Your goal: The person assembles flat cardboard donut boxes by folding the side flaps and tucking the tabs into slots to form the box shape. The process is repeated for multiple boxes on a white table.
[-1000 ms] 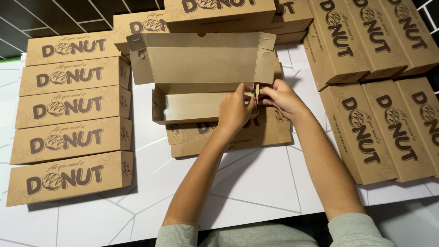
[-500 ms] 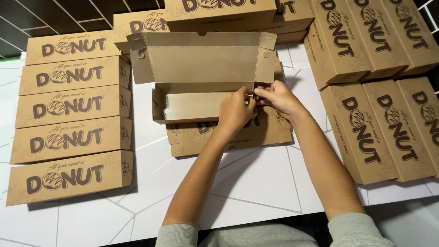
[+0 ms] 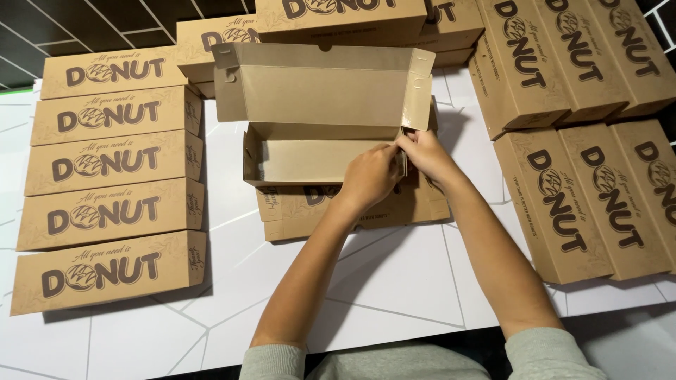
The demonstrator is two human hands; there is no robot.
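Left hand point(image 3: 367, 176) and right hand point(image 3: 426, 153) met at the right end of the open box point(image 3: 310, 151), both pinching its end flap — fingers closed on cardboard. Box sat on flat blanks point(image 3: 338, 211) — closed boxes point(image 3: 113, 183) left of it, more boxes point(image 3: 584, 190) to its right, on the white table point(image 3: 394, 288).

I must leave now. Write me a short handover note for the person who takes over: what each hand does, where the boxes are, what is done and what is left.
Left hand and right hand: both pinch the right end flap of the open box, whose lid stands up.
The open box sits on a stack of flat blanks on the white table.
Done: closed boxes in a left row, a right row and at the back.
Left: right end not yet folded in, lid open, blanks unfolded.
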